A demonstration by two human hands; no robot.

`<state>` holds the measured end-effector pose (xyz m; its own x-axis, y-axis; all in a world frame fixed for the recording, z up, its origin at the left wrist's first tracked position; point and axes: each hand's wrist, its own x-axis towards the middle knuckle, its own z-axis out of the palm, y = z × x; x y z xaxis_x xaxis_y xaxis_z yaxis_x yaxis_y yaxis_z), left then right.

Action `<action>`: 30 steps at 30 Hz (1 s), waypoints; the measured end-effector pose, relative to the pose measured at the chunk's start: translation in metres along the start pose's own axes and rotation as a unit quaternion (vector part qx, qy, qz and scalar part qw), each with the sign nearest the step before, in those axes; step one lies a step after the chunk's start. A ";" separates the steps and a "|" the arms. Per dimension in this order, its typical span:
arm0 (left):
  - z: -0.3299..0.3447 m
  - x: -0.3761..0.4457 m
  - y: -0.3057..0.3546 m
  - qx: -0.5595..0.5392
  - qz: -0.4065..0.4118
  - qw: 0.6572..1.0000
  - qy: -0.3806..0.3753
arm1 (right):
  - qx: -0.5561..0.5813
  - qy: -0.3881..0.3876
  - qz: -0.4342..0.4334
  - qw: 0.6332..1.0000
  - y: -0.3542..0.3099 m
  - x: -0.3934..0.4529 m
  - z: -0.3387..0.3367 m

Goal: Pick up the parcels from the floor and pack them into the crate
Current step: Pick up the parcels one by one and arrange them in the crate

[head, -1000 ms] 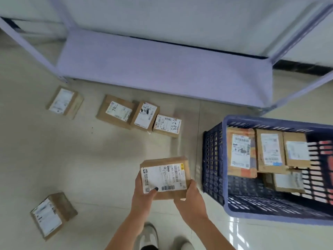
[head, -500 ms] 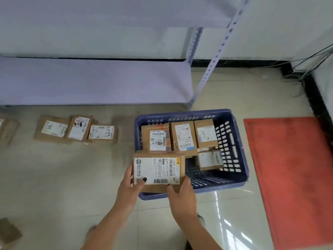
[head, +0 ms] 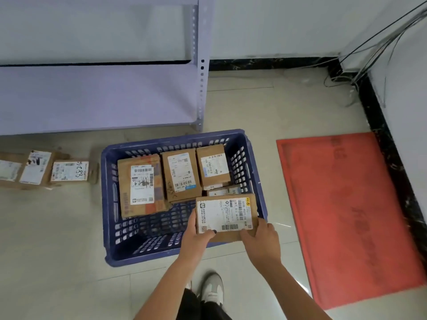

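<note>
We hold the parcel [head: 225, 217] over the crate [head: 108, 204]'s near right corner, left hand [head: 196, 236] and right hand [head: 261, 239] each gripping a near corner; it looks stiff, light cardboard, best supported from underneath.

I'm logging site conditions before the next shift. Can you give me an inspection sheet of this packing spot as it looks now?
Surface: glossy tiled floor.
Job's things: blue crate holding at least four parcels; held parcel over its right near corner; three parcels on floor left of the crate.
Clutter: nothing seen.
Hands: left hand and right hand grip the held parcel.
Cables: loose cables in the far right corner.
Surroundings: metal shelf, red mat.
</note>
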<state>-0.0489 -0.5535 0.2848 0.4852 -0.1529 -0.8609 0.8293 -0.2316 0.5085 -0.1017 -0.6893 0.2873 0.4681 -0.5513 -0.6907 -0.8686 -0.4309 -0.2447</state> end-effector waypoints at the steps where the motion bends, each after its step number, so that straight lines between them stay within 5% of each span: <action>1: 0.001 0.009 -0.002 0.006 -0.002 1.000 -0.002 | -0.011 -0.001 0.003 1.000 0.001 0.009 0.003; 19: 0.016 0.145 -0.061 0.192 -0.047 0.980 -0.021 | -0.161 -0.021 -0.042 0.986 0.011 0.138 0.065; 30: 0.037 0.182 -0.070 0.059 -0.031 0.998 -0.016 | -0.227 -0.036 -0.109 0.967 0.026 0.149 0.092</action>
<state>-0.0290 -0.6003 0.0931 0.4228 -0.1638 -0.8913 0.8186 -0.3528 0.4532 -0.0701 -0.7170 0.1159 0.6048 -0.3673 -0.7067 -0.5815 -0.8099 -0.0768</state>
